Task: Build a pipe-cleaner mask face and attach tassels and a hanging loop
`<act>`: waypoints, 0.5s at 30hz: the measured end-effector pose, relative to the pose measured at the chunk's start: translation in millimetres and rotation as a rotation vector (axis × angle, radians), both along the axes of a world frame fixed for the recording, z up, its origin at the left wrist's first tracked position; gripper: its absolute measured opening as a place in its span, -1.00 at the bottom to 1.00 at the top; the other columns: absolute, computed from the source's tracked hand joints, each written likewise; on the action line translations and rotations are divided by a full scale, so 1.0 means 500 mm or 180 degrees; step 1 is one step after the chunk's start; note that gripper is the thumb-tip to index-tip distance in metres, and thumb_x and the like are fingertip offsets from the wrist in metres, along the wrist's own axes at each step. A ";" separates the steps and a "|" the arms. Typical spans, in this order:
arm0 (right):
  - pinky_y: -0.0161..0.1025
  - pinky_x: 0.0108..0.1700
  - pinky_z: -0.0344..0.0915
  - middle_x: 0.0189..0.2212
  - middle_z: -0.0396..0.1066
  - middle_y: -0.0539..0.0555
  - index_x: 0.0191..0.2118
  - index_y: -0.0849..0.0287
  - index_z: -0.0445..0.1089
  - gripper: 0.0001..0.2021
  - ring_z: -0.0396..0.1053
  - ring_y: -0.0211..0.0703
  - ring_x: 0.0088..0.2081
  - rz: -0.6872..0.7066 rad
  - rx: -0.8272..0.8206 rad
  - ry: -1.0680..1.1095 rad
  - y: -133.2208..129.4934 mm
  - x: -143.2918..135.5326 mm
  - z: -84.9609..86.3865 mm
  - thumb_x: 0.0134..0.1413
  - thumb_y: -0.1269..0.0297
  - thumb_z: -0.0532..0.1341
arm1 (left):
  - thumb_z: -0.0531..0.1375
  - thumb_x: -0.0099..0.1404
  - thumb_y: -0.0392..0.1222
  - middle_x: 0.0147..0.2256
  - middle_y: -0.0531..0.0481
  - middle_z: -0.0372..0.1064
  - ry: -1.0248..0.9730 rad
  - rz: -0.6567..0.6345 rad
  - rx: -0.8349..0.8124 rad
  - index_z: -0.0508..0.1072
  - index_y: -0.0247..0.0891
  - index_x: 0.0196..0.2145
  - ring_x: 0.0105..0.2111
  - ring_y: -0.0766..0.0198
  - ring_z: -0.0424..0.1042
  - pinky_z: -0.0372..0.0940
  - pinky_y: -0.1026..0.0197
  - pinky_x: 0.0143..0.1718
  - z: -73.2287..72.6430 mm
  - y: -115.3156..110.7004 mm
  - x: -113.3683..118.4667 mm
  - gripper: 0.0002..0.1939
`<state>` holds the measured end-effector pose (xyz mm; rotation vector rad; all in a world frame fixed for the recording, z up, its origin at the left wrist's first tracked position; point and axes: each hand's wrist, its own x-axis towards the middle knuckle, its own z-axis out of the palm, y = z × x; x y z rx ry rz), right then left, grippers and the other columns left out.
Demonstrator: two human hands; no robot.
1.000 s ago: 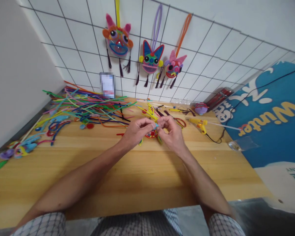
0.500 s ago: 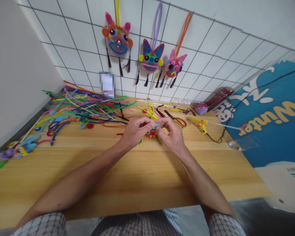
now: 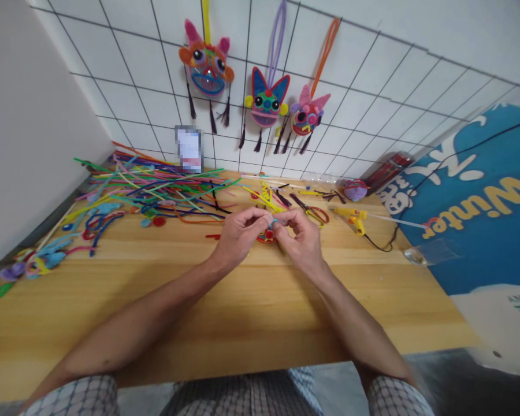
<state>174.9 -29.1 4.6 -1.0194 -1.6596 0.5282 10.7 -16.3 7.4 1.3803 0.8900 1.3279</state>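
Note:
My left hand [image 3: 239, 234] and my right hand [image 3: 304, 238] meet near the middle of the table, fingertips almost touching. Between them they pinch a small light blue pipe cleaner piece [image 3: 274, 221], mostly covered by the fingers. Just below the fingertips lies a red craft face [image 3: 268, 236] with yellow and blue parts, partly hidden by both hands. Yellow pipe cleaners [image 3: 266, 195] lie right behind the hands. Scissors with orange handles [image 3: 318, 215] rest beyond my right hand.
A pile of coloured pipe cleaners [image 3: 164, 188] covers the back left. To the right lie a yellow glue gun [image 3: 351, 216] with its cable and a purple yarn-like ball [image 3: 355, 189]. Decorated faces [image 3: 267, 107] hang on the tiled wall, above a propped phone [image 3: 189, 149].
Both hands stay together and have shifted only slightly. Less of the light blue pipe cleaner piece shows between the fingertips now. Other things lie as before.

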 end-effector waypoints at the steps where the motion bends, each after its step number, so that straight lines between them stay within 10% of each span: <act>1: -0.24 -0.27 0.36 -0.41 0.46 -0.04 -0.18 0.09 0.48 -0.94 0.39 -0.23 -0.39 0.0029 -0.0047 0.0057 0.001 0.000 0.000 0.23 0.32 0.27 | 0.31 0.25 -0.06 -0.47 0.07 0.47 -0.0007 0.0006 0.0000 0.61 -0.26 -0.39 -0.45 0.32 0.35 0.29 0.25 -0.33 -0.002 0.000 0.001 -0.79; 15: -0.22 -0.22 0.41 -0.34 0.45 -0.03 -0.13 0.05 0.44 -0.87 0.41 -0.20 -0.31 -0.0010 -0.0105 0.0295 -0.019 0.015 0.028 0.20 0.28 0.32 | 0.35 0.22 0.03 -0.52 0.06 0.40 -0.0084 -0.0366 -0.0247 0.65 -0.25 -0.35 -0.49 0.33 0.27 0.21 0.25 -0.42 0.010 -0.007 0.002 -0.73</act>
